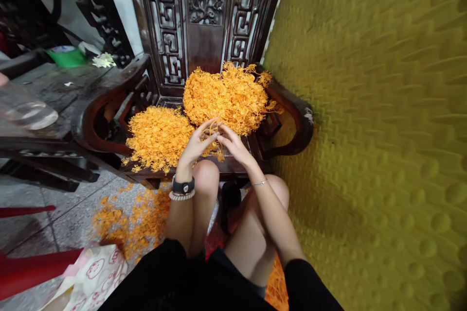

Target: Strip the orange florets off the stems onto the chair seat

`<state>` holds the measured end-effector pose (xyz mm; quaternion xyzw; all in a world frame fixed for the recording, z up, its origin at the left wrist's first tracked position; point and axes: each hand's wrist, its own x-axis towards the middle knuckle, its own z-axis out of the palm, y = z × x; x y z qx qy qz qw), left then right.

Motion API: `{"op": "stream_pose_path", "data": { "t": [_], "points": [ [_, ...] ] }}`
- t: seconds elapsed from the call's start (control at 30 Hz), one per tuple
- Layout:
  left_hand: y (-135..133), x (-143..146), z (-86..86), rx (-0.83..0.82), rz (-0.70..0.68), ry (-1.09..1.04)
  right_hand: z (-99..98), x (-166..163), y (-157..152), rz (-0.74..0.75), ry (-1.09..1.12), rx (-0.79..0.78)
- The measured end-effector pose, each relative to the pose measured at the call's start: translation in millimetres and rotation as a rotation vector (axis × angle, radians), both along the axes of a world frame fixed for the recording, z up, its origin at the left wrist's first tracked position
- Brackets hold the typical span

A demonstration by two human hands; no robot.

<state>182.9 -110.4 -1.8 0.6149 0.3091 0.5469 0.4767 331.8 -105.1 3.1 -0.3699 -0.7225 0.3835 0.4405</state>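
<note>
My left hand [199,145] and my right hand [235,146] meet at the fingertips in front of the carved wooden chair [206,46]. Between them is a thin, looped orange piece [211,129], which both hands pinch; its exact kind is too small to make out. Just behind the fingers rises a large heap of small orange branched pieces [226,97] on the chair seat. A second, lower orange heap [158,136] lies to the left of my left hand. Below the hands, a few orange bits [220,153] hang down, partly hidden by the fingers.
Curved armrests [297,126] flank the seat. A yellow textured mat [372,131] stands along the right. On the left, a dark wooden table [54,87] bears green tape [67,56]; a clear bottle [31,109] is near a hand at the edge. Orange pieces [134,216] litter the floor beside a printed bag [97,274].
</note>
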Motion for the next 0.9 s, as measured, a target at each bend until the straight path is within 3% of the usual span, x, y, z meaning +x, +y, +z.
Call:
{"op": "stream_pose_path", "data": {
  "t": [0.1, 0.23, 0.33, 0.47, 0.57, 0.67, 0.9],
  "points": [
    [-5.5, -1.3, 5.1, 0.247, -0.049, 0.265, 3.7, -6.0, -1.4, -0.145, 0.247, -0.150],
    [-10.5, 5.7, 12.7, 0.421, 0.071, 0.456, 8.6, -6.1, -3.1, -0.170, 0.383, -0.248],
    [-15.3, 17.1, 19.1, 0.425, 0.274, 0.333, 11.6, -2.3, -6.4, -0.177, 0.215, -0.093],
    [-24.9, 33.3, 25.7, 0.243, 0.627, 0.176, 11.2, 0.2, -14.7, -0.333, -0.210, 0.244],
    [-27.7, 37.0, 25.8, 0.152, 0.583, 0.144, 10.8, -1.6, -21.1, -0.373, -0.431, 0.403],
    [-23.0, 31.5, 20.9, 0.062, 0.528, 0.048, 14.4, -3.5, -26.3, -0.377, -0.496, 0.429],
    [-5.4, 20.4, 14.0, -0.055, 0.455, -0.458, 23.4, -8.7, -35.1, -0.154, -0.075, 0.173]
  ]
}}
